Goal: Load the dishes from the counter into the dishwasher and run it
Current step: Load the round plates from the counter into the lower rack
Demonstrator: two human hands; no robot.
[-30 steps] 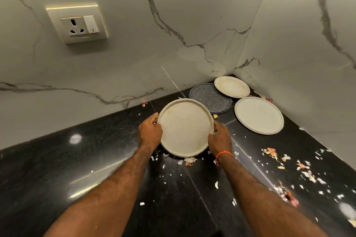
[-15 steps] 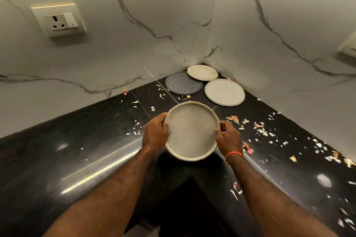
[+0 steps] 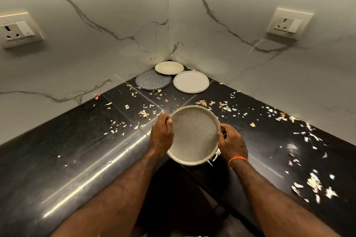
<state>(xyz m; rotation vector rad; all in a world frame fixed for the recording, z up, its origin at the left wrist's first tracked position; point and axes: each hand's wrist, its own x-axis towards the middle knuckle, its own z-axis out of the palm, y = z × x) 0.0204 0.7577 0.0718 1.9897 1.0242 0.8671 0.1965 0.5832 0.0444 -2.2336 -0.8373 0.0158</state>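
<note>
Hands (image 3: 194, 138) grip one plate (image 3: 194, 134); three plates (image 3: 169, 78) remain.

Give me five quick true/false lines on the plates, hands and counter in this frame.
1. Both hands grip the held plate by opposite rims: left hand, right hand. True.
2. Three plates sit in the corner. True.
3. The speckled dark plate is stacked on the white plate. False: side by side.
4. The counter is littered with scraps. True.
5. The orange band is on the left wrist. False: right.
</note>
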